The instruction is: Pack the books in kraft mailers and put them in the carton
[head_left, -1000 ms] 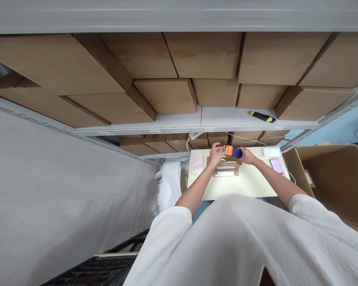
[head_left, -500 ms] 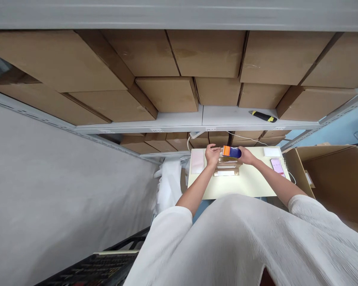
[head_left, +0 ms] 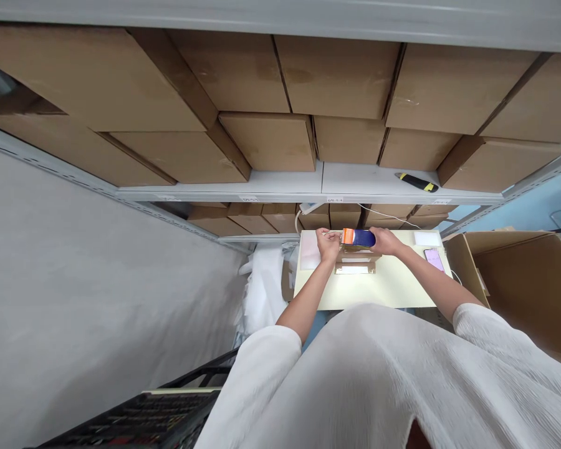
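My right hand (head_left: 386, 241) is wrapped around one end of a blue and orange tape dispenser (head_left: 362, 238). The dispenser sits over the top of a small cardboard box (head_left: 350, 255), with its orange end toward the left. At the box's left end is my left hand (head_left: 328, 244), its fingers drawn together close to the dispenser's orange end. What those fingers pinch is too small to make out. The box stands on a pale yellow table (head_left: 393, 290), and a flap with a white label (head_left: 354, 270) shows on its near side.
A phone (head_left: 434, 259) and a white pad (head_left: 427, 238) lie on the table's right. Beyond them stands a large open carton (head_left: 528, 268). Shelves of cardboard boxes (head_left: 266, 143) rise ahead, with a utility knife (head_left: 417, 182) on one. White wrapping (head_left: 264, 280) hangs left.
My left hand has moved slightly left, away from the dispenser. The dispenser, in my right hand, has shifted a little left and lies more level over the box. The view has tilted slightly.
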A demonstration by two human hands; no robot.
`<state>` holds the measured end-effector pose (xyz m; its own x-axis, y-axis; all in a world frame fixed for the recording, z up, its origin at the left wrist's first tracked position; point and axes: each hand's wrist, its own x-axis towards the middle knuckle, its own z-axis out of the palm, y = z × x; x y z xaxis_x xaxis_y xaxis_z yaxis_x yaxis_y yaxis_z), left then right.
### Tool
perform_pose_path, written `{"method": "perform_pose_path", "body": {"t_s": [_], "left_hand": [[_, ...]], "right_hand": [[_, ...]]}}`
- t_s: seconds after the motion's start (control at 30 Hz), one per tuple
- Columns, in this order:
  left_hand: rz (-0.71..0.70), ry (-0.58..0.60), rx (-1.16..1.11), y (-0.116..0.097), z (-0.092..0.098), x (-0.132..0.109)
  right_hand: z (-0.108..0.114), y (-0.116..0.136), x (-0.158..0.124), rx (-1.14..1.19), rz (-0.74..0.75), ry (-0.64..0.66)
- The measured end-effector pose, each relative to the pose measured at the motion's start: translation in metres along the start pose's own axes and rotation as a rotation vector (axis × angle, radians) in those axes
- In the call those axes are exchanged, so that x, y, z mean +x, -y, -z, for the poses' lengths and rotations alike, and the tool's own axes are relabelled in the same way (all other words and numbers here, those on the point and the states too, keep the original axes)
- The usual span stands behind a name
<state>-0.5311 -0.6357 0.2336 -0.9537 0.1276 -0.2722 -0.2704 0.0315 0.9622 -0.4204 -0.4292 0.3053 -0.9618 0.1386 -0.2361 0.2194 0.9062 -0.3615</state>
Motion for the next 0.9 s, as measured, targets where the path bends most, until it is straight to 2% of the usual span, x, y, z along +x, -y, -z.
{"method": "perform_pose_path", "body": {"t_s": [0.23,0.37,0.5,0.67,0.9], "left_hand": [[-0.014,-0.047,-0.088,0.002,0.012,0.011],[0.009,-0.131,-0.106,0.007,0.031,0.027],[0.047,-0.112,-0.066,0.019,0.044,0.032],[0.063,-0.105,-0.030,0.033,0.043,0.024],[0.135,-0.123,0.007,0.046,0.041,0.020]], "right_hand": [[0.009,0.004,0.007,-0.037,-0.021,0.053],[0.014,-0.009,0.010,-0.068,-0.011,0.080],[0.020,-0.023,0.017,-0.095,0.013,0.105],[0.013,-0.026,0.024,-0.127,-0.012,0.157],[0.006,-0.016,0.026,-0.201,-0.042,0.200]]}}
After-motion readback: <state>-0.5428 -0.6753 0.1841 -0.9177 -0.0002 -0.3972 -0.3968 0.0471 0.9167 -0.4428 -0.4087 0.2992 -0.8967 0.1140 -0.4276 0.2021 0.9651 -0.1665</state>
